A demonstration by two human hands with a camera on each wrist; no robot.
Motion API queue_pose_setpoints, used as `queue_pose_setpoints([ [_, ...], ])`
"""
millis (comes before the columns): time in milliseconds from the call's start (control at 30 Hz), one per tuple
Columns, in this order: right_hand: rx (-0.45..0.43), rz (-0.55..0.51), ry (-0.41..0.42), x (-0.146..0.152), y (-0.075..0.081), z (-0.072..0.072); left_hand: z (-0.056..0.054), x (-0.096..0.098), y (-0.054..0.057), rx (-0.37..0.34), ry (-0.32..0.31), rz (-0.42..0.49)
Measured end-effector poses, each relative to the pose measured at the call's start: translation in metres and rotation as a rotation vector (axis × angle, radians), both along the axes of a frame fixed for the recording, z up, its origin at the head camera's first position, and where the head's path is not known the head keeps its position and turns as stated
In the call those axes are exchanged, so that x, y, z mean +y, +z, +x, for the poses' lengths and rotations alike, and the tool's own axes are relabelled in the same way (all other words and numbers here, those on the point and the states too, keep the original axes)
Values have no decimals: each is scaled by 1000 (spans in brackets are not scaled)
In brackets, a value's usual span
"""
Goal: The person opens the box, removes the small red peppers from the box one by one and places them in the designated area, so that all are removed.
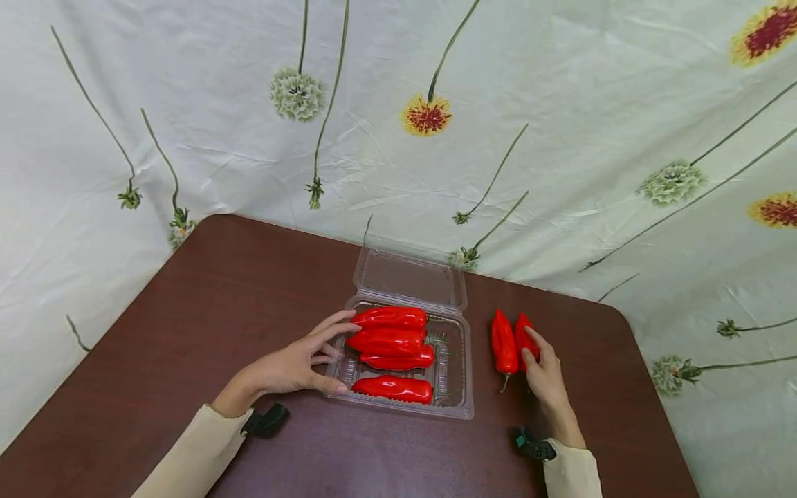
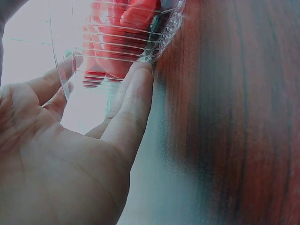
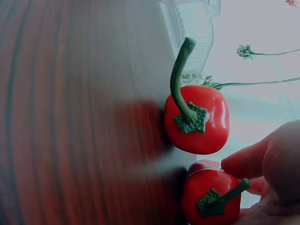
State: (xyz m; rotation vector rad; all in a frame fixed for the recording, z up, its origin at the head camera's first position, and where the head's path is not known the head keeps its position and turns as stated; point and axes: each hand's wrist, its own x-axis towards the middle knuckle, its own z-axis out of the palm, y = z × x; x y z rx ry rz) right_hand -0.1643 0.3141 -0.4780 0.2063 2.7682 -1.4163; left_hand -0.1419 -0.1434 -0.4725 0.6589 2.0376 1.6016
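In the head view, a clear plastic clamshell container (image 1: 457,366) holds several red peppers (image 1: 392,389) lying crosswise. My left hand (image 1: 292,363) spreads along the container's left side, thumb at the near corner and fingertips over the rim by the peppers. In the left wrist view, fairly straight fingers (image 2: 133,101) touch the ribbed wall. To the container's right, a red pepper (image 1: 503,342) lies on the table. Beside it, my right hand (image 1: 548,377) pinches another pepper (image 1: 526,335) between thumb and fingers. Both green stems show in the right wrist view; the far fingers are partly hidden.
The container's clear lid (image 1: 411,277) is hinged back toward the wall. A dark reddish-brown table (image 1: 249,277) bears everything. Behind it hangs a pale flowered cloth (image 1: 373,159), meeting the table's far edge.
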Motion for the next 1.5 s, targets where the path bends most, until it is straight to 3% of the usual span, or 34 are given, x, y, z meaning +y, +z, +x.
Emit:
queue_pose_setpoints([
  [600,-14,-55,8,-1,1,2,1,-1,-2,-4,0,1],
  [1500,-18,-23,-25,1,12,6,0,0,-1,-5,0,9],
])
